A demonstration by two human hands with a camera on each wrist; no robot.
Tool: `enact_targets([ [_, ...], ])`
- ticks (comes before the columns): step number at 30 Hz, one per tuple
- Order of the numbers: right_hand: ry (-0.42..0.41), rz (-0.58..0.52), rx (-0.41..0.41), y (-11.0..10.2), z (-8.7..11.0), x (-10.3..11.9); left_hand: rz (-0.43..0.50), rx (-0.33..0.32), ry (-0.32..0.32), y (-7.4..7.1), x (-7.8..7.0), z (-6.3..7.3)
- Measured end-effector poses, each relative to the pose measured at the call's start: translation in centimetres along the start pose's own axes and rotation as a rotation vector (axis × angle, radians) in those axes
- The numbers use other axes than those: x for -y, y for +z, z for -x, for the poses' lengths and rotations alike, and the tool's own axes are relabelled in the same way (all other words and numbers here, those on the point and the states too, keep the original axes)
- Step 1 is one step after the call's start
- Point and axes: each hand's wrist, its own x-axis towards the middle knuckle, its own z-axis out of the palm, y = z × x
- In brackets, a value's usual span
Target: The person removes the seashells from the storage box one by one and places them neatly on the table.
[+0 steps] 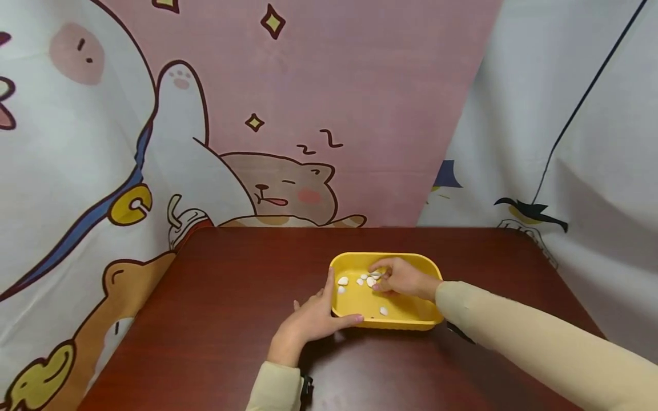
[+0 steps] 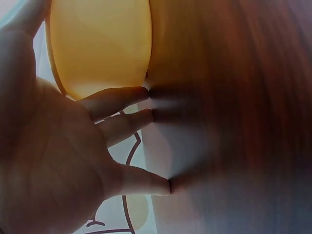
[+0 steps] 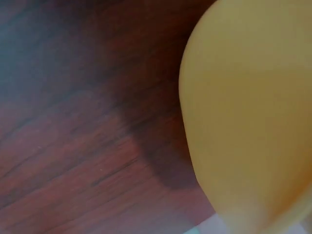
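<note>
A yellow plastic basin (image 1: 406, 324) stands on the table in the head view, with several small white pebbles (image 1: 343, 281) on its floor. My left hand (image 1: 312, 317) rests against the basin's near left corner, thumb along the front rim and a finger up the left side. Its fingers are spread and straight beside the basin wall (image 2: 100, 44) in the left wrist view. Inside the basin, my right hand (image 1: 403, 278) curls thumb and index finger round a few pebbles. The right wrist view shows the basin's outer wall (image 3: 243, 107) but not the fingers.
A dark reddish-brown wooden table (image 1: 231, 342) carries the basin. Behind it hangs a cartoon-printed cloth (image 1: 370, 114). One lone pebble (image 1: 383, 311) lies near the basin's front wall.
</note>
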Motion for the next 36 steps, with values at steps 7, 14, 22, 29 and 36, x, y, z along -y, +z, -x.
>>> enact_targets([
  [7,0.017,0.132,-0.046,0.4,-0.9,-0.1,-0.012,-0.003,0.019,-0.2,0.3,-0.3],
  [14,-0.005,0.162,-0.054,0.5,-1.1,-0.1,-0.028,0.008,0.028,-0.6,0.3,-0.3],
  [22,-0.073,0.154,-0.043,-1.0,-0.2,2.3,-0.027,0.026,0.017,-0.8,0.2,-0.4],
  [29,-0.106,0.022,0.016,-2.0,3.7,5.7,-0.032,0.027,0.021,-1.0,0.0,-0.6],
  [36,-0.152,-0.108,0.028,-0.2,7.7,5.8,-0.027,0.015,0.015,-0.9,0.2,-0.3],
])
